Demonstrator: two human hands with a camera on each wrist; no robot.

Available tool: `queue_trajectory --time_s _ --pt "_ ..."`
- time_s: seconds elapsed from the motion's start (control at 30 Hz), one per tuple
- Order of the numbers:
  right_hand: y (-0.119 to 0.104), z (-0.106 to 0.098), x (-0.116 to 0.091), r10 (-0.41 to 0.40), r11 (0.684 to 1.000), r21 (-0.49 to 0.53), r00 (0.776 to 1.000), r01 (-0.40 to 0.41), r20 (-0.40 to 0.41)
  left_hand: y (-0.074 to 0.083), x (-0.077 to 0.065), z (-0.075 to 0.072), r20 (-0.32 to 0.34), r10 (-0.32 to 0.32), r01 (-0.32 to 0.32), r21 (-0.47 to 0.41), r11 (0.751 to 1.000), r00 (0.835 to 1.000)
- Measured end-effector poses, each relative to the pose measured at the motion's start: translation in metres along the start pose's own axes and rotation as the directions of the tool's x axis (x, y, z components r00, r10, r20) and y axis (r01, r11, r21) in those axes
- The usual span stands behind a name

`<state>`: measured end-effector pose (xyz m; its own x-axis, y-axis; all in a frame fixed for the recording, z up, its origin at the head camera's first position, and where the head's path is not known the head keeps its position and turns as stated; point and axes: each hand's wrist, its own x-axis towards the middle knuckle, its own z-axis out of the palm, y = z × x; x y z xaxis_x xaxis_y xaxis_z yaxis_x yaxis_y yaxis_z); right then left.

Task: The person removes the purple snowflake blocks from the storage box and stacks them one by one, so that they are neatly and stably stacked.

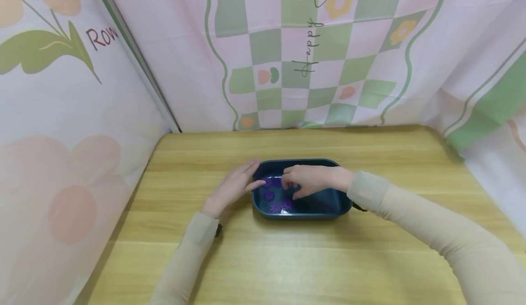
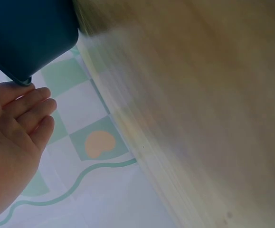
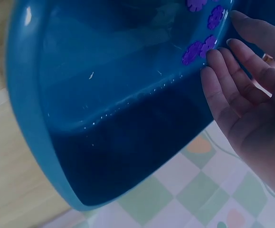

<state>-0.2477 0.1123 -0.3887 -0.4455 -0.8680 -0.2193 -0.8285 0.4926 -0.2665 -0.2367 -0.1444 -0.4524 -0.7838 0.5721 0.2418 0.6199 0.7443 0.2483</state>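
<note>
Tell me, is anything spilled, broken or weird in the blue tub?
Nothing looks spilled or broken. The blue tub sits on the table, with purple flower-shaped pieces at its left end. Only tiny pale specks inside look odd; they might be reflections.

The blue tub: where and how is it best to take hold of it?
Probably the blue tub is best gripped by its rim at both short ends, one hand from the left, one from the right: it is longer sideways, and stands upright. The left hand is at its left end.
</note>
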Motion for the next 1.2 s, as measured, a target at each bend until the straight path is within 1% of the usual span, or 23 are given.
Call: queue_trajectory --time_s 0.2,0.57,0.9,1.2 --pt "-0.001 0.002 0.004 -0.002 1.000 -0.006 1.000 0.002 0.020 0.000 0.000 0.001 -0.013 0.002 -0.002 0.012 1.000 1.000" --pt "0.000 0.006 0.010 0.004 1.000 -0.015 0.999 -0.003 0.040 0.001 0.000 -0.001 0.004 -0.011 0.011 0.012 1.000 1.000" --pt "0.000 0.013 0.015 0.019 1.000 -0.005 0.995 -0.019 0.101 0.002 -0.001 -0.002 -0.015 0.009 -0.008 0.023 1.000 1.000" --pt "-0.002 0.014 0.017 0.009 1.000 0.015 0.993 -0.011 0.115 0.002 -0.001 -0.002 0.015 -0.013 0.013 0.017 1.000 1.000"
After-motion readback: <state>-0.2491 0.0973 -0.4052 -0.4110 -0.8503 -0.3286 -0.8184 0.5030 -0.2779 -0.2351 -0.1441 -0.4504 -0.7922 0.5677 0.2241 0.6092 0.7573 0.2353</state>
